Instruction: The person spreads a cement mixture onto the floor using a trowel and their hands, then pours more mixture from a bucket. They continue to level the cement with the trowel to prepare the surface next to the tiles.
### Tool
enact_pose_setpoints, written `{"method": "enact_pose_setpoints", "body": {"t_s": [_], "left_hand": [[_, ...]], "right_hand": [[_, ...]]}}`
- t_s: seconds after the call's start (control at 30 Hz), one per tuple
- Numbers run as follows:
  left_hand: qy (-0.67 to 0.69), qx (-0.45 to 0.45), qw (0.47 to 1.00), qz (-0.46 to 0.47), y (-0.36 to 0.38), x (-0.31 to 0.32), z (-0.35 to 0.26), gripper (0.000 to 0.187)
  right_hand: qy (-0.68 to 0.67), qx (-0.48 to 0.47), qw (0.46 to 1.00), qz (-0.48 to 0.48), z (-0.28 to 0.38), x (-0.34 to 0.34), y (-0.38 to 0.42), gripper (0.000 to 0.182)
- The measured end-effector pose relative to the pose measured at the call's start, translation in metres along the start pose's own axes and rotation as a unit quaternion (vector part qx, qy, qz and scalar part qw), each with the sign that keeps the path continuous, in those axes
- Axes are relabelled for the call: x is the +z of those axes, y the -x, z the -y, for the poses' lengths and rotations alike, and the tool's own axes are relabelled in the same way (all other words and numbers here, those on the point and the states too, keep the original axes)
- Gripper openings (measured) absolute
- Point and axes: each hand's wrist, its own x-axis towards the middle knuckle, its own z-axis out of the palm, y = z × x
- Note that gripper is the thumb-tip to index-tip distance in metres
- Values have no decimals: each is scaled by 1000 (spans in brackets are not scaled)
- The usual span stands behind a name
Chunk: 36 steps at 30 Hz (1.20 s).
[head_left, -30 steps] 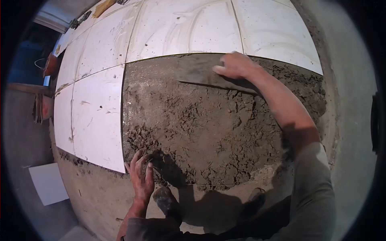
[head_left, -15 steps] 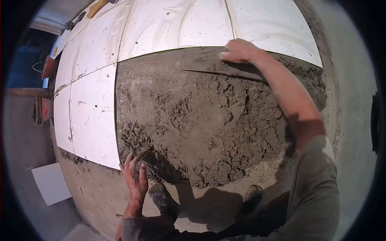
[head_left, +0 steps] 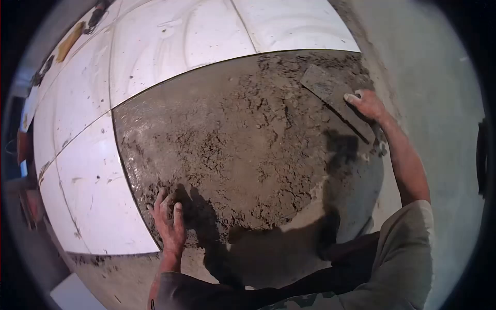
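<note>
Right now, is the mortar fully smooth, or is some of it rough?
Only partly smooth. The mortar looks even along the white tiles at upper left, while its middle and lower edge show lumps and cracks.

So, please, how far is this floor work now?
Partway, it seems. Done: white tiles lie along the far and left sides. In hand: the right hand holds a trowel on the mortar, far right. Remaining: the mortar's middle is rough and has no tile.

Light lies bright on the white tiles (head_left: 175, 41), washing out their far edge, while my shadow (head_left: 279, 243) falls dark across the near edge of the mortar (head_left: 232, 150). I see damp glints beside its left edge, bowed outlines and blackened corners.
</note>
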Motion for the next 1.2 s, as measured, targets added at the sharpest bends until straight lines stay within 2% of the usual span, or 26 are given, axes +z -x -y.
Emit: {"method": "enact_pose_setpoints", "body": {"t_s": [0.1, 0.17, 0.2, 0.23, 0.3, 0.33, 0.43, 0.47, 0.5, 0.53, 0.57, 0.6, 0.7, 0.73, 0.83, 0.9, 0.97, 1.03, 1.1, 1.13, 1.2], "left_hand": [[40, 33, 998, 22, -21, 0, 7, 26], [67, 56, 995, 37, -33, 2, 7, 26], [74, 68, 994, 43, -39, 2, 4, 27], [80, 78, 993, 49, -44, 2, 0, 27], [100, 86, 990, 59, -52, 3, -10, 30], [117, 85, 988, 55, -55, 5, -15, 31], [148, 89, 984, 32, -58, 12, -26, 33], [154, 81, 984, 26, -57, 11, -30, 33], [154, 75, 985, 24, -54, 7, -32, 33], [94, 94, 991, 24, -49, 1, -30, 33], [90, 98, 991, 18, -44, -1, -26, 33], [85, 75, 993, 14, -36, -5, -19, 33], [34, 35, 999, 4, 5, -21, 0, 34], [2, 30, 1000, -4, 17, -25, 2, 34], [19, -30, 999, -14, 60, -36, -1, 34], [-10, -37, 998, -49, 77, -38, -14, 33], [52, -17, 997, -61, 78, -46, -15, 32], [23, 33, 996, -83, 72, -57, -40, 31], [-48, 38, 994, -94, 63, -66, -71, 30], [-38, 37, 994, -100, 63, -65, -79, 30], [-12, 21, 993, -112, 70, -60, -84, 30]], "right_hand": [[-52, 87, 995, -6, 6, -14, 80, 62], [-59, 152, 985, -56, 12, -22, 127, 62], [-74, 157, 983, -53, -3, -16, 138, 53], [-70, 171, 981, -58, -19, -15, 154, 53], [-211, 259, 941, 57, -12, -23, 201, 39], [-315, 266, 910, 46, -18, -12, 219, 28], [-287, 287, 913, 48, -27, -3, 257, 27], [-241, 291, 924, 50, -35, 4, 263, 36], [-241, 289, 925, 51, -49, 18, 265, 36], [-96, 256, 962, -15, -65, 39, 270, 42], [51, 213, 972, -89, -78, 51, 269, 48], [24, 246, 962, -115, -79, 58, 266, 53], [8, 205, 970, -131, -62, 85, 230, 50], [6, 234, 968, -91, -54, 91, 209, 48], [-30, 171, 983, -54, -65, 108, 185, 48], [-30, 134, 988, -70, -75, 123, 176, 47], [-84, 130, 983, -102, -57, 130, 176, 48], [-102, 112, 984, -96, -39, 143, 176, 50], [-158, 144, 974, -80, -37, 147, 162, 48], [-181, 94, 973, -107, -62, 174, 147, 45], [-336, 136, 932, -11, -67, 151, 156, 42]]}}
